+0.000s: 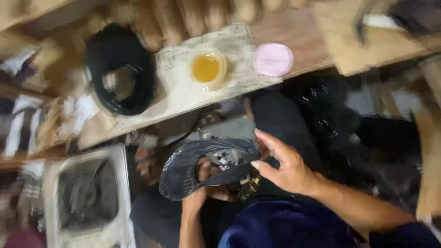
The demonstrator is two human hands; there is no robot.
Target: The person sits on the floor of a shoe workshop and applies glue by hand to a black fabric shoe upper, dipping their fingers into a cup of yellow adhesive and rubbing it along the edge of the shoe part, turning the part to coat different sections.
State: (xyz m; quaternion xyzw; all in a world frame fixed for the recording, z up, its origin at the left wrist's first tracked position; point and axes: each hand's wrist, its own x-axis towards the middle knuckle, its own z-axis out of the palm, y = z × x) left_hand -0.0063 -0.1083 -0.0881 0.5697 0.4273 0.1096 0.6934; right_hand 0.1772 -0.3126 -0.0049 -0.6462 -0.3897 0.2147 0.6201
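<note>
Gripping dark shoe upper [202, 167] from inside, left hand [204, 181] (part hidden), right hand [282, 167] open beside it

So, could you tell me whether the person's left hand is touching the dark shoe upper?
Touching. The head view shows the left hand reaching into the dark shoe upper, its fingers visible through the opening.

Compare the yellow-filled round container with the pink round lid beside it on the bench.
The container shows an open top with amber-yellow contents; the pink lid shows a flat, solid pale-pink face. The container sits on the stained whitish sheet; the lid rests on bare wood. Both are round, similar in size, and untouched by either hand.
</note>
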